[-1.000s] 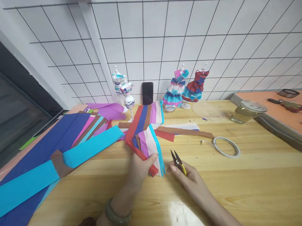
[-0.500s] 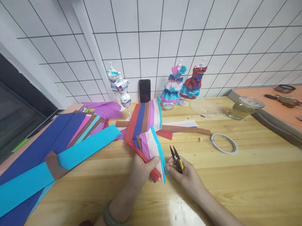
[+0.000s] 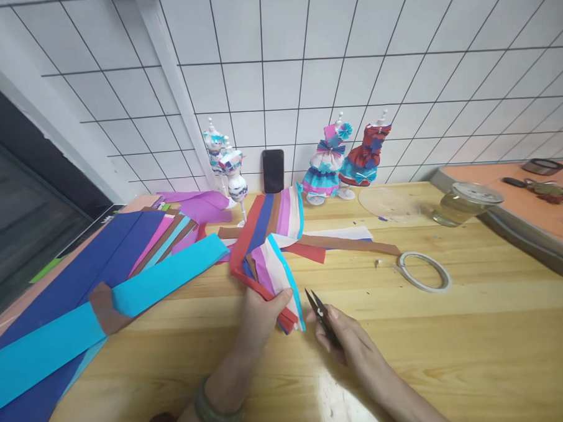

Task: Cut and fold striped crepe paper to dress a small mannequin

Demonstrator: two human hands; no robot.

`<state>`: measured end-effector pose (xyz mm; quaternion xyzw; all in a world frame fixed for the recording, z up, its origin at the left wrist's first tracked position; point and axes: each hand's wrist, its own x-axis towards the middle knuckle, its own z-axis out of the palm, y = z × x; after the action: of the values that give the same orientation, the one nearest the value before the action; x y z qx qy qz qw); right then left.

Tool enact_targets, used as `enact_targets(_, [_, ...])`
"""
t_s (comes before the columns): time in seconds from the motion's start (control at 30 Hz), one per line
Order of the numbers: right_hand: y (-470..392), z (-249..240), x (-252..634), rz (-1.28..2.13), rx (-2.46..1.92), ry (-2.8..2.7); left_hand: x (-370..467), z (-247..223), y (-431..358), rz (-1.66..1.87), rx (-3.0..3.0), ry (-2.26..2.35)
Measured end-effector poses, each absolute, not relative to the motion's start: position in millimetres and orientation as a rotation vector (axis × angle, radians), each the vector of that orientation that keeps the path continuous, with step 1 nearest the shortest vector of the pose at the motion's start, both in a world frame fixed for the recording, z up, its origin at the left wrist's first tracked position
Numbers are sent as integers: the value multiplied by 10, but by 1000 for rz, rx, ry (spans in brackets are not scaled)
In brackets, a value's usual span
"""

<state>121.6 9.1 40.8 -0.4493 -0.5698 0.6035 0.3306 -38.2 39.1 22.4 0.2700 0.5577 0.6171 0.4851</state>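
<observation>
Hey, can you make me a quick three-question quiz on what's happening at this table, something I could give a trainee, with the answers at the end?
1. Multiple choice: what does the right hand hold?
A) a roll of tape
B) dark-bladed snips
C) a glass container

2. True or false: the black phone stands between two pairs of miniature dress forms.

3. Fill in the blank: the layered strips gripped by the left hand have a right-hand edge colored ____.

Key: 1. B; 2. True; 3. light blue.
</observation>
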Motion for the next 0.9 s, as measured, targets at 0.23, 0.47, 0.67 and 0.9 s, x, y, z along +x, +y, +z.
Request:
enact_targets(0.23, [108,314,1167,1884,-1125,-1339,-409,185,396,1488,730,1252])
enact_targets(0.47, [75,324,1175,1928,-1141,-1355,-391,235,383,1443,664,1186])
enact_targets(0.67, [88,365,1156,1819,-1146,-1407,-338,260,320,1413,705,1203])
enact_targets(0.9, [85,357,1120,1797,-1087,-1393,-255,262,255,1345,732,1198])
